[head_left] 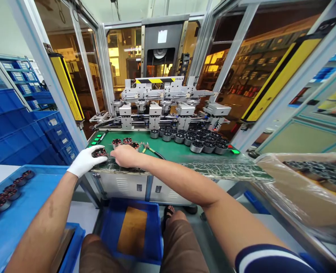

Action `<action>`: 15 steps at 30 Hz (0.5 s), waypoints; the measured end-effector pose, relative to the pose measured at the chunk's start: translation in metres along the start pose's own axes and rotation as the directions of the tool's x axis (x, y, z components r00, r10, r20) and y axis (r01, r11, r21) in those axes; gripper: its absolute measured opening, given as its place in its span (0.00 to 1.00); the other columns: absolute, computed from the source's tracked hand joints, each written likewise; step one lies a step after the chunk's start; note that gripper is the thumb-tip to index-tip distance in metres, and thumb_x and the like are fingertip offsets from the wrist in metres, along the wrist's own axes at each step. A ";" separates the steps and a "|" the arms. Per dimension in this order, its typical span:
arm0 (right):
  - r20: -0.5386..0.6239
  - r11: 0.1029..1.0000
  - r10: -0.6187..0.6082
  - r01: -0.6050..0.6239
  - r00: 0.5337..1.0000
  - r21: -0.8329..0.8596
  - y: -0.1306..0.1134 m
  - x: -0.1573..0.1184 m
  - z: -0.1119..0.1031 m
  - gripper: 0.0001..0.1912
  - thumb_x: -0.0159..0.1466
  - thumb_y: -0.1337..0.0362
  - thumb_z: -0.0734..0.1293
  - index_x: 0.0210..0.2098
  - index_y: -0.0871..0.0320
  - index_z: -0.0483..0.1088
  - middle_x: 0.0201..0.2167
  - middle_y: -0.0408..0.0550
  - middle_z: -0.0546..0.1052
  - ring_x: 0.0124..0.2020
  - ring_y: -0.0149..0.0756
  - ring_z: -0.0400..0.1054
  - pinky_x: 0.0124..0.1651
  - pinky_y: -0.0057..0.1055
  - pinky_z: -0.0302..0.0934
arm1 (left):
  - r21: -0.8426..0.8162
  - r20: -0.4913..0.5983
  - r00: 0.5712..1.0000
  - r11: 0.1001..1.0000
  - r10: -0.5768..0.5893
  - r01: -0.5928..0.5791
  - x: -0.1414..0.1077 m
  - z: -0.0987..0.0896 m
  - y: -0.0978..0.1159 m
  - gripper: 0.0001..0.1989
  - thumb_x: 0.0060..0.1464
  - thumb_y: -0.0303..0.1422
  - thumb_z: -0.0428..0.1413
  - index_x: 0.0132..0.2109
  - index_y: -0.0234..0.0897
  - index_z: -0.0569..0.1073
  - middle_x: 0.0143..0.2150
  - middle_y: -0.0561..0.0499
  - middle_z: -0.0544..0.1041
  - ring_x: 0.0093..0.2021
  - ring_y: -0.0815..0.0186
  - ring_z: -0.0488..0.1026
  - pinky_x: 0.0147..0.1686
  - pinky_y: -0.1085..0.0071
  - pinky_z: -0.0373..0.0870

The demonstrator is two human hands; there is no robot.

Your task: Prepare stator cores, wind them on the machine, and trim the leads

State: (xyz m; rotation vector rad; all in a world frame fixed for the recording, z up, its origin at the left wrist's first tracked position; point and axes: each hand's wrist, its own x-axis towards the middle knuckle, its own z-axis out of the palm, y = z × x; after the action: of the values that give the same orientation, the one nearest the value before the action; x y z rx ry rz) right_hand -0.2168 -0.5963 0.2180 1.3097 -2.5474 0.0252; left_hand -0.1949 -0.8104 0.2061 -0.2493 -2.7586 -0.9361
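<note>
My left hand (85, 161), in a white glove, grips a round motor stator (100, 152) with copper windings between thumb and fingers, near the left front edge of the green bench top (173, 159). Close by on its right is my bare right hand (126, 156), fingers curled together; whatever is in them is hidden. Just behind the right hand stand several more copper-wound stators (127, 141). A pair of cutting pliers (153, 151) with green-and-black handles lies right of that hand.
Several grey motor housings (197, 146) crowd the bench's right side. Behind them stands a multi-station machine (156, 108) between yellow light curtains (67, 87). A blue tray (43, 212) at left holds stators. A plastic-lined box (304, 189) is at right, a blue bin (153, 231) below.
</note>
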 end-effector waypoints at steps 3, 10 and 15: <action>0.021 0.997 -0.075 0.074 0.997 0.010 0.002 -0.013 -0.005 0.08 0.61 0.72 0.65 0.37 0.62 0.77 0.38 0.54 0.78 0.39 0.42 0.72 0.37 0.30 0.60 | 0.004 0.010 1.000 1.000 -0.014 0.014 0.001 0.000 -0.001 0.32 0.45 0.50 0.63 0.56 0.40 0.75 0.45 0.50 0.82 0.44 0.55 0.78 0.47 0.63 0.74; -0.081 0.993 -0.115 0.118 0.990 0.026 0.013 -0.039 -0.006 0.06 0.62 0.70 0.66 0.33 0.62 0.76 0.34 0.50 0.76 0.33 0.35 0.69 0.33 0.29 0.54 | 0.047 0.043 0.999 0.999 -0.010 0.008 -0.004 -0.006 0.005 0.36 0.44 0.54 0.62 0.56 0.38 0.73 0.48 0.47 0.81 0.47 0.54 0.78 0.48 0.64 0.75; -0.331 1.000 0.021 -0.014 0.943 0.024 0.046 -0.045 0.004 0.16 0.70 0.56 0.63 0.46 0.63 0.74 0.43 0.54 0.74 0.44 0.40 0.66 0.43 0.32 0.57 | 0.112 0.090 0.994 0.991 0.066 -0.076 0.010 -0.034 0.036 0.42 0.51 0.58 0.51 0.65 0.35 0.63 0.62 0.45 0.72 0.59 0.57 0.72 0.56 0.67 0.71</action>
State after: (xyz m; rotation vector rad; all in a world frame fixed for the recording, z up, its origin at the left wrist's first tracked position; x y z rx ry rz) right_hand -0.2296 -0.5345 0.2077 1.1767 -2.2770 0.2559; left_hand -0.1913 -0.8023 0.2551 -0.3743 -2.8495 -0.7629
